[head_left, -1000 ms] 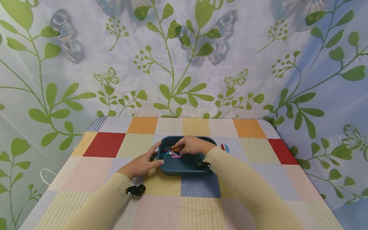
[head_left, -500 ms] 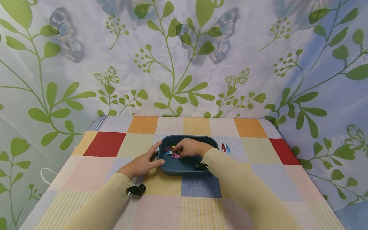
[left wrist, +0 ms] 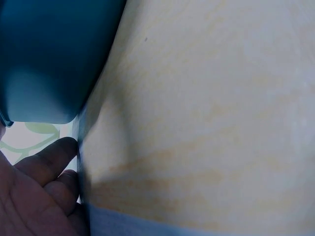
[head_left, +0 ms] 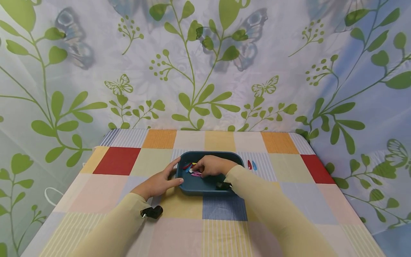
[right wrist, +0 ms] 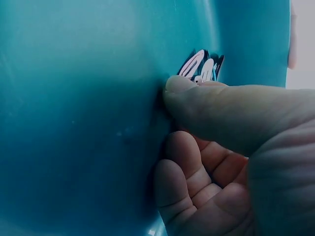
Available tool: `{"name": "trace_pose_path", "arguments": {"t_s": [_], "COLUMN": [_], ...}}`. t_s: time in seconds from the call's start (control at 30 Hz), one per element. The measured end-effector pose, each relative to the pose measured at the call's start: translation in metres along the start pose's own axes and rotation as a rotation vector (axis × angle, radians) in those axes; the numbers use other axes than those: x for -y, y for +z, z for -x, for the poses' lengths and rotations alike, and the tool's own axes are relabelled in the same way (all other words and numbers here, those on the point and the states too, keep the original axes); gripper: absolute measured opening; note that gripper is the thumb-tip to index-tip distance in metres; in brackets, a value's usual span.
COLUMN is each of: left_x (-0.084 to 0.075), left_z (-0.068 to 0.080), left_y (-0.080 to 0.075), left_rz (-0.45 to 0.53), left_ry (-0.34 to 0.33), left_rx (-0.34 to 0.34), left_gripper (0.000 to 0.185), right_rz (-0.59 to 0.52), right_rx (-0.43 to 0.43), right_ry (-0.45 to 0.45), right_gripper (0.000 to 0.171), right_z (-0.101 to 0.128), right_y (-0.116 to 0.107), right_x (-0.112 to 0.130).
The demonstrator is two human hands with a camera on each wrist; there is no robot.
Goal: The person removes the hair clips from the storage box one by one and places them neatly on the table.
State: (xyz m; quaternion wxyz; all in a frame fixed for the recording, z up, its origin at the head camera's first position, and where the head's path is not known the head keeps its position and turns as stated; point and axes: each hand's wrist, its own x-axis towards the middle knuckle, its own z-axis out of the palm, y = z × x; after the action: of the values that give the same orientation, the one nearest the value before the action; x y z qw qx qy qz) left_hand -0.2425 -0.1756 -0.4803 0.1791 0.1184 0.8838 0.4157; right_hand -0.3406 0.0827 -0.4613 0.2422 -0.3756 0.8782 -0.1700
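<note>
Inside the dark blue rectangular plastic tray, the right hand lies knuckles up with its fingers curled down onto a small heap of coloured snap hair clips; the right wrist view shows the thumb tip pressed to the tray floor just beside pale clips, but I cannot tell whether any clip is actually pinched. The left hand rests flat on the tabletop, fingers straight and relaxed, its index finger along the tray's left wall and its thumb against the near left corner, holding nothing. The tray sits near the middle of the tabletop, which is covered by a checked cloth of red, orange, yellow, blue and striped squares. Just right of the tray, on a striped square, lie a red clip and a blue clip, side by side. Behind hangs a pale curtain with green leaves and butterflies.
</note>
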Motion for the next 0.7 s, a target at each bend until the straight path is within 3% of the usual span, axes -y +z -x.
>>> {"name": "trace_pose_path", "arguments": {"t_s": [0.7], "left_x": [0.0007], "left_z": [-0.0009], "left_y": [0.0003], "left_rz": [0.009], "left_ry": [-0.013], "left_rx": [0.001], "left_gripper": [0.086], "right_rz": [-0.034], "right_rx": [-0.017], "right_ry": [0.007], "right_gripper": [0.031], "right_z": [0.0018], "right_y": [0.0004], "right_x": [0.001]}}
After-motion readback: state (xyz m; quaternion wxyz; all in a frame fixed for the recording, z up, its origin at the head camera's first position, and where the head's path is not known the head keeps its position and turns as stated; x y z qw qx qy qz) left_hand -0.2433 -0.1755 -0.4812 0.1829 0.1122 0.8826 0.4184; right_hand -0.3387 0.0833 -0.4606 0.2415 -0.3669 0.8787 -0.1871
